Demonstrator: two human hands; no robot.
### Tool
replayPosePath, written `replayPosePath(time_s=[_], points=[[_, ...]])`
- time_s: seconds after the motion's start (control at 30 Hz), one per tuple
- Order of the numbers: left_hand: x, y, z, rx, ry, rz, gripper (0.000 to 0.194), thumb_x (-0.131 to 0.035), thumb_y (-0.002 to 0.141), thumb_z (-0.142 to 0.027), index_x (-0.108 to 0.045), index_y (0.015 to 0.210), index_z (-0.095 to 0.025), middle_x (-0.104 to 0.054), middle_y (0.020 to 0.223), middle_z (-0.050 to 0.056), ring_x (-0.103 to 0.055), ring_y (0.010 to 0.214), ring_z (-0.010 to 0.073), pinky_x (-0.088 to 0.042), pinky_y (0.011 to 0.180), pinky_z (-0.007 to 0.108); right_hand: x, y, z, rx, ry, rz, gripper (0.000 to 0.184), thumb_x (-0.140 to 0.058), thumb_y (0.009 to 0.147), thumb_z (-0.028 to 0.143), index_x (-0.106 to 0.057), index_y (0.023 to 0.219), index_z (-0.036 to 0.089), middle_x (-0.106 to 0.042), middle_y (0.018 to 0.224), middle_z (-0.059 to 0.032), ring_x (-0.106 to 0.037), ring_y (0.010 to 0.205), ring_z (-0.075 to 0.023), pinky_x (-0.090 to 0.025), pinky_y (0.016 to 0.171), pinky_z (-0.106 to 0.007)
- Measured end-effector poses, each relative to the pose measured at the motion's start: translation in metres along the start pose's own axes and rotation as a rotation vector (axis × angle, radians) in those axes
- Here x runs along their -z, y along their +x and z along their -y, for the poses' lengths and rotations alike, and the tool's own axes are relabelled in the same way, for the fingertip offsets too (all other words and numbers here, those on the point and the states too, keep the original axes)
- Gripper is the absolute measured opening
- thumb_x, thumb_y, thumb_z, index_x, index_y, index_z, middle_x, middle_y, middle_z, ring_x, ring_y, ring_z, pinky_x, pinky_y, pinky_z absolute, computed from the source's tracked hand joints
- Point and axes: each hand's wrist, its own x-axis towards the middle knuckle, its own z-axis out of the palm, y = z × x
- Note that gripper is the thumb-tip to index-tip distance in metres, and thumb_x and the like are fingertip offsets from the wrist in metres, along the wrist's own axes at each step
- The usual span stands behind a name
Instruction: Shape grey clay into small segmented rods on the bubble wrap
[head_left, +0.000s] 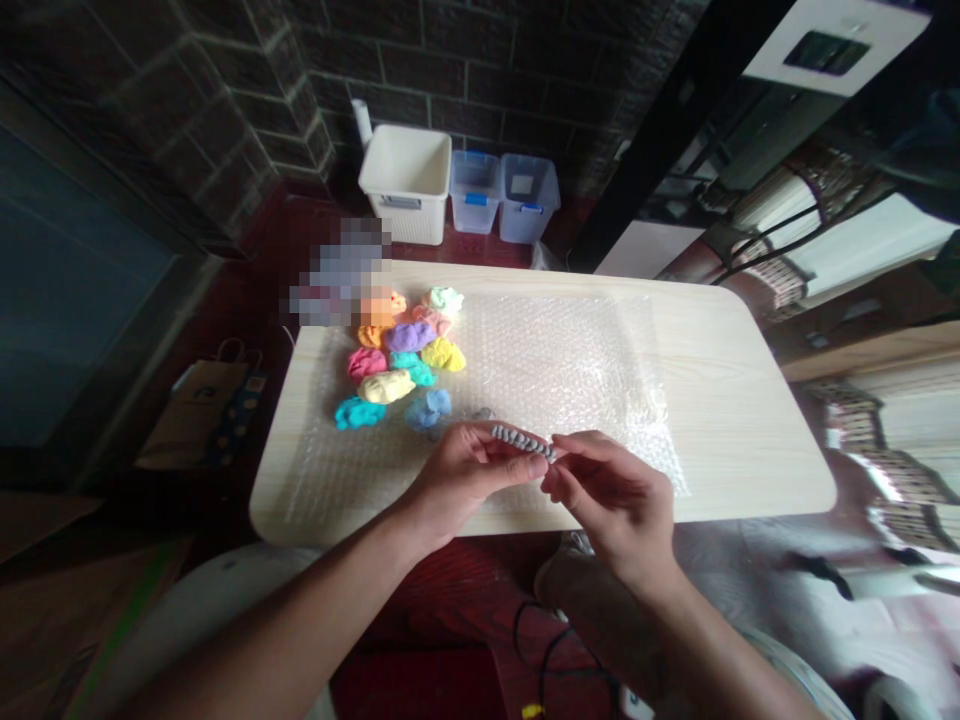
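Note:
A ridged, twisted-looking strip of grey modelling clay (pixel 522 440) is held above the near side of the table. My left hand (pixel 474 468) is closed around it, thumb along the near side and fingers behind. At its right end, my right hand (pixel 616 492) pinches with thumb and forefinger. Just beyond my left hand lies a greyish-blue lump (pixel 429 408), with a small grey piece (pixel 484 413) partly hidden behind my fingers. Farther back are several soft lumps, among them a purple one (pixel 409 336), a yellow one (pixel 444 354) and a teal one (pixel 360 412).
Bubble wrap (pixel 555 350) covers much of the pale wooden table (pixel 735 400). Behind the table stand a white bin (pixel 409 190) and two clear plastic boxes (pixel 501 195). A paper bag (pixel 191 405) is on the floor at left. Cables (pixel 544 650) run below the near edge.

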Motion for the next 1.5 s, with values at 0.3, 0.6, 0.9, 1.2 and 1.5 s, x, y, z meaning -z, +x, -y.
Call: replayPosePath(time_s=[0.3,0.6,0.9,1.2,1.5], points=[[0.008,0.001,-0.007,-0.014,0.091,-0.05,0.032,-0.095,0.07,-0.022,-0.081,0.098,-0.017,-0.08,0.093,0.005,-0.074,0.085,0.0149,-0.058,0.08,0.024,0.003,0.002,0.003,-0.008,-0.022,-0.023,0.019,-0.078,0.09,0.014,-0.082,0.106,0.023,-0.072,0.084,-0.0042,-0.067,0.066,-0.0147,-0.056,0.059,-0.029],[0.012,-0.005,-0.016,-0.327,0.684,-0.099,0.019,-0.082,0.085,-0.024,-0.082,0.102,-0.016,-0.083,0.097,0.009,-0.076,0.084,0.0183,-0.06,0.076,0.025,0.01,0.0,0.0,-0.151,0.035,-0.088,0.015,-0.082,0.089,0.021,-0.082,0.103,0.023,-0.075,0.073,-0.0029,-0.068,0.06,-0.0157,-0.057,0.057,-0.028],[0.011,-0.006,-0.019,-0.441,0.873,-0.1,0.013,-0.077,0.087,-0.019,-0.083,0.099,-0.017,-0.084,0.091,0.007,-0.076,0.078,0.0172,-0.059,0.071,0.024,0.01,0.003,0.0,-0.148,0.052,-0.034,0.032,-0.087,0.083,0.019,-0.08,0.113,0.026,-0.074,0.085,-0.0026,-0.07,0.066,-0.0157,-0.058,0.06,-0.028],[0.013,-0.006,-0.017,-0.348,0.758,-0.081,0.023,-0.083,0.084,-0.025,-0.082,0.105,-0.016,-0.083,0.094,0.009,-0.076,0.08,0.018,-0.061,0.073,0.025,0.01,0.004,0.001,-0.112,-0.041,0.003,0.018,-0.085,0.084,0.019,-0.082,0.101,0.023,-0.078,0.081,-0.0045,-0.068,0.066,-0.0162,-0.06,0.06,-0.029],[0.014,-0.007,-0.019,-0.356,0.797,-0.01,0.017,-0.082,0.085,-0.021,-0.084,0.102,-0.019,-0.083,0.092,0.007,-0.075,0.079,0.0175,-0.061,0.075,0.026,0.012,0.001,-0.001,-0.114,-0.048,0.061,0.022,-0.086,0.083,0.014,-0.085,0.101,0.026,-0.083,0.092,-0.0064,-0.077,0.079,-0.0197,-0.064,0.07,-0.032]])
